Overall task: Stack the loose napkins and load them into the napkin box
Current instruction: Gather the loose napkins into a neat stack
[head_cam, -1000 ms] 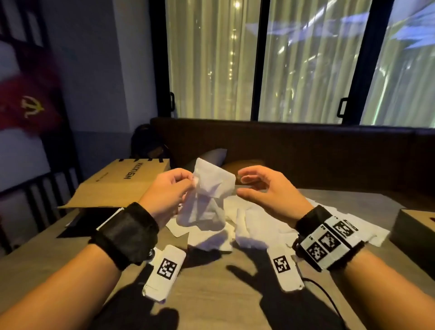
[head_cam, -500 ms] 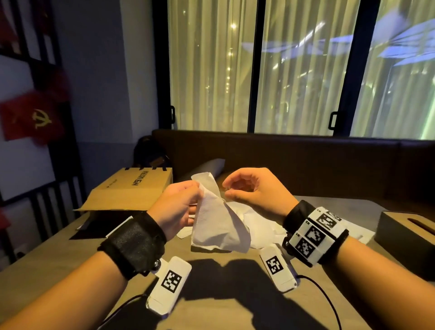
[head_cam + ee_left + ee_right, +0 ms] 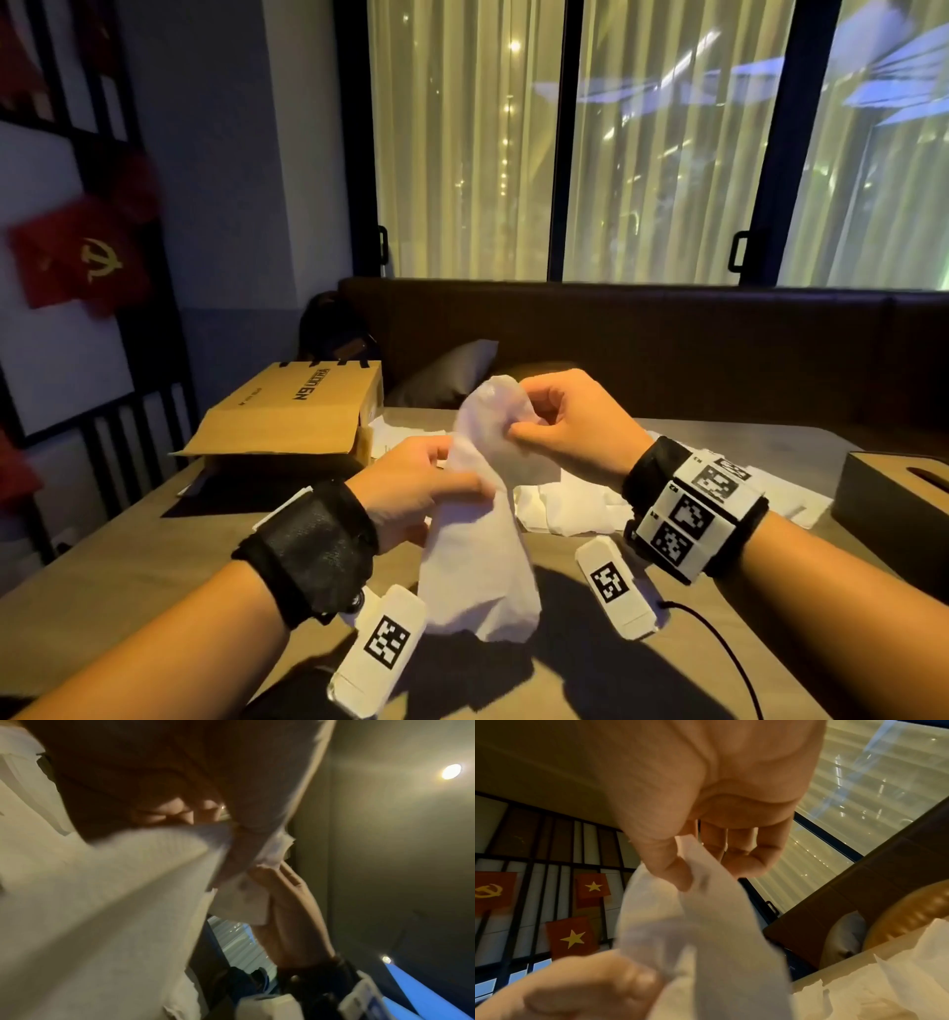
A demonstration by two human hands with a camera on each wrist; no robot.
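Observation:
A white napkin [image 3: 477, 519] hangs above the table between both hands. My left hand [image 3: 411, 488] pinches its left edge at mid-height, and my right hand [image 3: 560, 421] pinches its top with thumb and forefinger. The right wrist view shows the thumb pressing the napkin [image 3: 690, 919], with the left hand [image 3: 582, 983] blurred below. In the left wrist view the napkin [image 3: 115, 902] fills the left side and the right hand [image 3: 282, 892] grips its far end. More loose napkins [image 3: 570, 509] lie flat on the table behind. The dark napkin box [image 3: 893, 493], with a slot on top, sits at the right edge.
An open cardboard box [image 3: 303, 411] stands at the table's back left, with a dark sheet [image 3: 241, 493] in front of it. A dark sofa back [image 3: 667, 349] and cushion [image 3: 447, 375] run behind the wooden table [image 3: 128, 575]. A black cable [image 3: 719, 652] trails from the right wrist.
The right hand has taken hold of the napkin's top, which earlier only the left hand held. The napkin now hangs lower and longer between both hands. The head view shifted right.

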